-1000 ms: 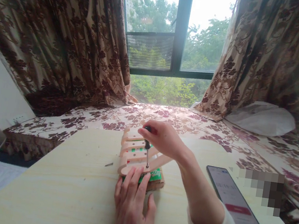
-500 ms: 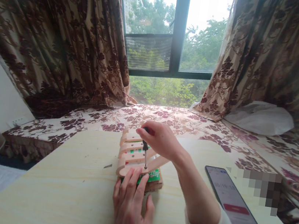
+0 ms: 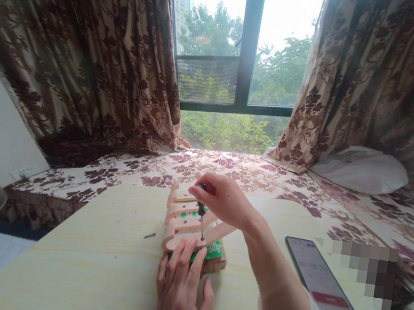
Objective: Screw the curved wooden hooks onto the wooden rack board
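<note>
A black-handled screwdriver (image 3: 201, 208) stands nearly upright in my right hand (image 3: 224, 198), whose fingers are closed around its handle. Its tip meets a screw in the nearest slat of a pale slatted wooden piece (image 3: 186, 222). That piece lies over a green and white printed box (image 3: 215, 251) with a brown side. My left hand (image 3: 186, 285) lies with outstretched fingers on the near end of the wood, its thumb apart by the box. Several dark screw heads or holes dot the slats. My right hand hides part of the far right side.
A phone (image 3: 328, 290) lies on the pale wooden table (image 3: 99, 263) to the right. A small dark sliver (image 3: 150, 235) and a few specks lie left of the wooden piece. Beyond the table is a ledge with flowered cloth (image 3: 224, 167), with a white bag (image 3: 361, 169) on it.
The whole view has shifted slightly, so things sit a little lower. My right hand has turned a little on the screwdriver, whose tip stays at the same screw. My left hand keeps its place.
</note>
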`<action>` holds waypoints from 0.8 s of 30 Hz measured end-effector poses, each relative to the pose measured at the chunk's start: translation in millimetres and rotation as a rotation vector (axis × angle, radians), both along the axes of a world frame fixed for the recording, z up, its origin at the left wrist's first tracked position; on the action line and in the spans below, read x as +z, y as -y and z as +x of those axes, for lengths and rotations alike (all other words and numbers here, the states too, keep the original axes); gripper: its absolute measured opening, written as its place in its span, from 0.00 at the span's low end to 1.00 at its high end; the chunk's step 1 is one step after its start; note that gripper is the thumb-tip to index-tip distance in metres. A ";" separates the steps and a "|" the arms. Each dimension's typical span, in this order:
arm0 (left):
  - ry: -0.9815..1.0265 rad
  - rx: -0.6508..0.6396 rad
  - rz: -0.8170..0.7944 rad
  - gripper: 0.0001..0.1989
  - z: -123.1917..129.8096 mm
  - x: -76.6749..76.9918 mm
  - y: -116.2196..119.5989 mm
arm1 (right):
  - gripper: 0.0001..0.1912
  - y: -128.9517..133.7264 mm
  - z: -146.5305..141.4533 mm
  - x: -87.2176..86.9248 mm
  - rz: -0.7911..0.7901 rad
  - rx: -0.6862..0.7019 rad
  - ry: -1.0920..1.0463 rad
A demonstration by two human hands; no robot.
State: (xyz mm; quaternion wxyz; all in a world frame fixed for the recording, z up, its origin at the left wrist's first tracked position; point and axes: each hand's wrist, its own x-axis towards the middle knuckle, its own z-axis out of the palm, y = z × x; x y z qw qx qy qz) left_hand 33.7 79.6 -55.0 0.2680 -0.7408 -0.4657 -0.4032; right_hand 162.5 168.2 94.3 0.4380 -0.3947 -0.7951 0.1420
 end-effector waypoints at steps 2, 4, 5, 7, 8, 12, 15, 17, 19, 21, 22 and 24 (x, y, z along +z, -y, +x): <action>0.003 0.004 -0.005 0.24 0.2 -0.2 0.0 | 0.12 1.1 0.2 0.4 0.011 0.026 0.005; 0.010 0.003 -0.007 0.24 0.6 -0.3 0.5 | 0.11 3.8 2.1 1.7 0.000 0.123 0.021; 0.012 0.000 -0.006 0.24 1.0 -0.4 0.8 | 0.11 5.3 3.3 2.5 -0.011 0.180 0.029; 0.021 -0.002 -0.008 0.24 2.0 -0.6 1.4 | 0.11 6.9 4.8 3.6 -0.032 0.254 0.037; 0.027 -0.004 -0.011 0.24 2.6 -0.6 1.6 | 0.11 6.8 5.0 3.6 -0.034 0.256 0.035; 0.107 -0.004 -0.031 0.23 4.9 -0.5 2.2 | 0.13 2.1 2.1 0.9 -0.047 0.115 0.013; 0.090 -0.007 -0.033 0.23 4.3 -0.4 2.7 | 0.13 0.5 0.2 -0.3 -0.062 0.011 0.019; 0.054 -0.003 -0.028 0.24 2.9 -0.2 3.0 | 0.12 2.2 0.5 0.3 -0.041 -0.003 0.046; 0.036 0.002 -0.028 0.24 1.7 0.2 3.1 | 0.10 4.9 1.7 1.7 -0.005 0.038 0.074; 0.030 0.006 -0.035 0.24 1.2 0.8 2.9 | 0.08 7.3 2.5 3.0 0.020 0.108 0.093; 0.025 0.005 -0.037 0.24 1.3 1.1 2.8 | 0.08 7.9 2.5 3.5 0.026 0.128 0.101; 0.024 0.002 -0.038 0.24 1.8 1.7 2.6 | 0.10 7.7 1.6 3.9 0.023 0.103 0.123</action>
